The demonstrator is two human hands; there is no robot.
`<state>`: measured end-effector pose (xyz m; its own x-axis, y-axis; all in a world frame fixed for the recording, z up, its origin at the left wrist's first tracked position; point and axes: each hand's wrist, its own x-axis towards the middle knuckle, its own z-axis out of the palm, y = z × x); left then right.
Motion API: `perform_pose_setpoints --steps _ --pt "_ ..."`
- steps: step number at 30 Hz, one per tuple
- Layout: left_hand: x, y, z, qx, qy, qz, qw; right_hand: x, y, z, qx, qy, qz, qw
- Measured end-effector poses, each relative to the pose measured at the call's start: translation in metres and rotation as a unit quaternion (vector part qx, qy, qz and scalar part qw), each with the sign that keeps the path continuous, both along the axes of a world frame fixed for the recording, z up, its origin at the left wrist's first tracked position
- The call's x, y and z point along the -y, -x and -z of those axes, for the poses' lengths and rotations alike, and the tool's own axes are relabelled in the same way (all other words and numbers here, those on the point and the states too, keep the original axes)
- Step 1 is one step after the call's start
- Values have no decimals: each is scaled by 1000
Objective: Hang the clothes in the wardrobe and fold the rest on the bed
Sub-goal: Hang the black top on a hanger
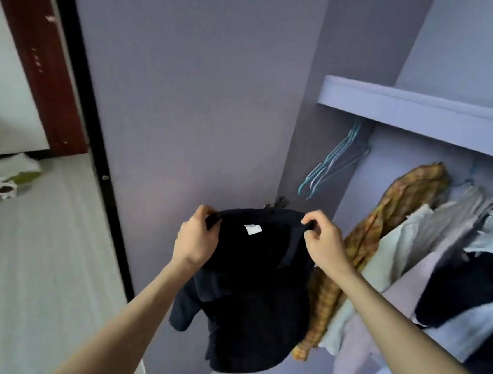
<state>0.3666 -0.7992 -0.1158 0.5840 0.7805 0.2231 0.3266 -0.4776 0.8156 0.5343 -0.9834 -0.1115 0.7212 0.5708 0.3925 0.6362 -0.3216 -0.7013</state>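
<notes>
Here my left hand [196, 237] and right hand [321, 241] each pinch a shoulder of the black short-sleeved shirt [257, 289], hanging before the wardrobe; empty teal wire hangers [333, 160] wait up-right, nearer my right.

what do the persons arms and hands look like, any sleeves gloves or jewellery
Both forearms are bare right down to the bottom edge of the picture, so no sleeve shows. The left hand and the right hand wear no gloves. No ring, watch or bracelet shows on the fingers or wrists that face the camera. Fingernails look short and unpainted, though the picture is slightly soft.
</notes>
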Motion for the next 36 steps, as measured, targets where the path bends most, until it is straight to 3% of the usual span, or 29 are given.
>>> perform_pose_setpoints --steps 6,11,15,23,29,36 --pt "-4 -74 -44 44 -74 95 992 -21 -69 -5 -73 -47 113 990" --pt "-4 -120 -50 -19 -218 142 965 -45 -125 0 -283 -112 205 930" --pt "-7 -145 -39 -74 -285 152 944 -64 -161 9 -294 -106 216 925" --pt "-14 -152 -15 -95 -292 124 944 -110 -204 15 -389 -136 198 889" --pt "-12 -156 -15 -100 -289 116 945 -115 -209 12 -419 -137 154 884" --pt "-10 -157 -18 -99 -286 117 946 -97 -201 -2 -392 -255 185 864"
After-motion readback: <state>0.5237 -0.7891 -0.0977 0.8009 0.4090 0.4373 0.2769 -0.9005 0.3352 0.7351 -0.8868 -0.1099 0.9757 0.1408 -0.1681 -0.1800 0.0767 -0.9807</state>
